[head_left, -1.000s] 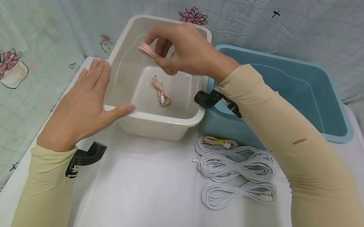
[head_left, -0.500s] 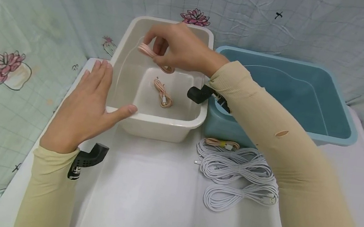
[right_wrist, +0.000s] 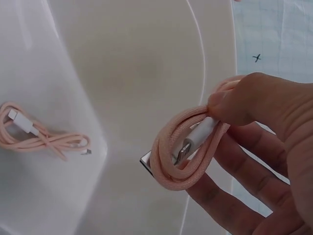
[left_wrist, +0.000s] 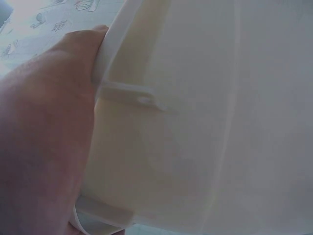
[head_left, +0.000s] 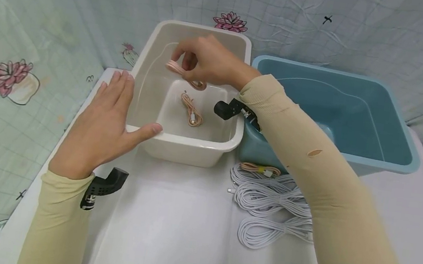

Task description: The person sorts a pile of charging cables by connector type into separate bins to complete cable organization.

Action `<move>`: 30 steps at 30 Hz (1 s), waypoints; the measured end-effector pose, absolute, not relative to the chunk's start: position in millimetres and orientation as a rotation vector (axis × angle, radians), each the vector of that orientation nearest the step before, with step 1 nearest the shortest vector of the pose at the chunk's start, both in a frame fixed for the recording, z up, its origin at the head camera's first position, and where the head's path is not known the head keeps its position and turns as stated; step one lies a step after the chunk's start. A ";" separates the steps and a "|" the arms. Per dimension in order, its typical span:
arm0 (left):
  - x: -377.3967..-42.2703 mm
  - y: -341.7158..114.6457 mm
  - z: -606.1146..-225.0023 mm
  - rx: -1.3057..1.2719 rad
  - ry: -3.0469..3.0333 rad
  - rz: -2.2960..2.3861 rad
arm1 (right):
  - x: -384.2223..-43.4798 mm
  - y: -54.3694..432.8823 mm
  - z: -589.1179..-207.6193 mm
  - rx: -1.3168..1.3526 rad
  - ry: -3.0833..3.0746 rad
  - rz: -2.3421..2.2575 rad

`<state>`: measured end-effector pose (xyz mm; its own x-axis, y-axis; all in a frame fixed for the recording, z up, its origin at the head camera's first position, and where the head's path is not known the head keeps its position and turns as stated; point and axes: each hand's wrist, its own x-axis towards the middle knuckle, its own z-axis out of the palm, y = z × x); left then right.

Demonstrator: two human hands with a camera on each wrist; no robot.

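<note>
My right hand (head_left: 213,62) pinches a coiled pink charging cable (right_wrist: 165,147) between thumb and fingers, over the inside of the off-white bin (head_left: 190,141). The cable's white plug and metal tip show within its loops in the right wrist view. Below, a second bundled pink cable (head_left: 190,110) lies on the bin's floor, apart from the held one. My left hand (head_left: 100,127) rests at the bin's near left corner, its fingers straight along the left side and its thumb along the front rim. In the left wrist view, that hand (left_wrist: 49,112) sits against the rim.
A blue bin (head_left: 377,163) stands right beside the off-white one. In front of it lie several coiled white cables (head_left: 267,198) and a pink cable (head_left: 249,167) with a yellow band. Printed cloth (head_left: 292,21) hangs close behind both bins.
My right hand, still pinching the cable, has come slightly lower and nearer inside the bin, its forearm shifting left. The left hand keeps its place on the rim. The head view has shifted slightly.
</note>
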<state>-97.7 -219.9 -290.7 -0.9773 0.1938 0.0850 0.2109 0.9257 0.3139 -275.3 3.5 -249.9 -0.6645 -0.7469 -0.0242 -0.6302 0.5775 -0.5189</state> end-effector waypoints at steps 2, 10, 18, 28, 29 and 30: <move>-98.2 -219.7 -291.1 -0.320 -3.033 -0.508 | -277.9 3.9 -252.0 -1.135 2.575 -0.693; -99.6 -219.4 -291.4 -0.333 -3.037 -0.508 | -282.9 6.9 -258.0 -1.086 2.565 -0.651; -100.8 -221.3 -290.6 -0.320 -3.054 -0.529 | -285.9 7.6 -260.4 -1.089 2.548 -0.573; -101.4 -222.2 -291.3 -0.333 -3.045 -0.548 | -286.4 8.3 -259.4 -1.057 2.535 -0.509; -101.5 -222.1 -291.5 -0.332 -3.045 -0.548 | -286.6 8.6 -259.2 -1.054 2.537 -0.512; -101.6 -222.1 -291.7 -0.333 -3.044 -0.550 | -287.0 8.8 -259.1 -1.052 2.544 -0.508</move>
<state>-101.6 -222.1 -291.7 -0.9766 0.2040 0.0676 0.2148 0.9147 0.3423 -287.0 8.8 -259.1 -0.6677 -0.7241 -0.1728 -0.6020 0.6618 -0.4468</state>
